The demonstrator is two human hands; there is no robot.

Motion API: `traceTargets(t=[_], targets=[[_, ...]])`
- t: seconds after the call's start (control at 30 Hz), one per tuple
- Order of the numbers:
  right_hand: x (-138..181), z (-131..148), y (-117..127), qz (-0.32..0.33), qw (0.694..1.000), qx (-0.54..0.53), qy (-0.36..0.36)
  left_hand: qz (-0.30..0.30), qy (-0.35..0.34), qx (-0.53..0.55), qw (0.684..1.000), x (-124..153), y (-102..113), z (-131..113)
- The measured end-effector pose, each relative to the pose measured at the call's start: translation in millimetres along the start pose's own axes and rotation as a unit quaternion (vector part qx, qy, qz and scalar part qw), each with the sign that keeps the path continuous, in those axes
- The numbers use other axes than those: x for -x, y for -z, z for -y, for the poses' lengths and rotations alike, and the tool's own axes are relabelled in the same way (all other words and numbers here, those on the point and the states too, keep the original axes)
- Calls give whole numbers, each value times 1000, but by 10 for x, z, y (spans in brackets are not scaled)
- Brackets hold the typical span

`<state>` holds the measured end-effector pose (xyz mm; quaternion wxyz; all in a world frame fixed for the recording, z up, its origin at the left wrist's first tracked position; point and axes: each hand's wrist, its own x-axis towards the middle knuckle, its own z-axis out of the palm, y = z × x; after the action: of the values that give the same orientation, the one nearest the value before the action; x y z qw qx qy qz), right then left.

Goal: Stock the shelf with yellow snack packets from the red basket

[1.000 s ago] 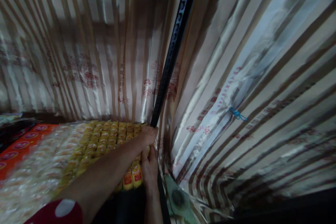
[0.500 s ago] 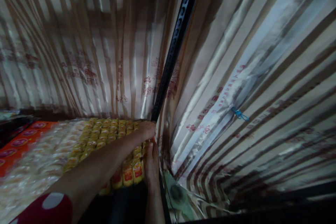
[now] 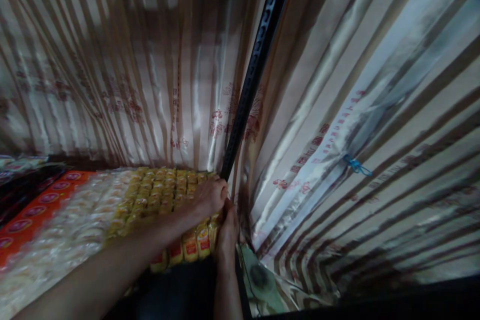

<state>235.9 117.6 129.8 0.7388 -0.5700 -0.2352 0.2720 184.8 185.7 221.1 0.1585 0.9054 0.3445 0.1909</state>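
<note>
My left hand (image 3: 210, 195) is curled into a fist at the foot of a black perforated metal post (image 3: 258, 60), on the right end of a block of yellow packets (image 3: 165, 192). What its fingers grip is hidden. My right hand (image 3: 227, 232) reaches up from below, just under the left hand. Its fingers are pressed together against the post and the nearest yellow and red packets (image 3: 197, 245), with the tips tucked out of sight. Both hands touch each other at the post.
Shiny striped plastic sheeting (image 3: 337, 110) with red print hangs behind and to the right. A blue tie (image 3: 356, 165) sits on it. Clear-wrapped pale packs (image 3: 67, 230) and orange packs (image 3: 33, 210) lie left of the yellow ones. A dark ledge (image 3: 375, 300) runs along the bottom right.
Both hands stay at the foot of the post, drifting slightly right and down in view. The left fist closes tighter, and the spotted red sleeve has left the picture.
</note>
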Motion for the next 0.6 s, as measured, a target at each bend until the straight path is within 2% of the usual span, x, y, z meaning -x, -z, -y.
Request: traceTargets(t=[0.13,0.27,0.4,0.6], targets=[[17,33,-14,-11,995,-94,-35,-8,48,97,994,656,-41,-134],[68,100,12,-73,987,-128,-60,12,125,175,976,1141,-248,-142],[50,75,87,-117,980,-152,-61,-6,127,225,966,1330,-424,-110],[-5,-11,146,-135,976,-165,-33,7,136,225,965,1410,-511,-125]])
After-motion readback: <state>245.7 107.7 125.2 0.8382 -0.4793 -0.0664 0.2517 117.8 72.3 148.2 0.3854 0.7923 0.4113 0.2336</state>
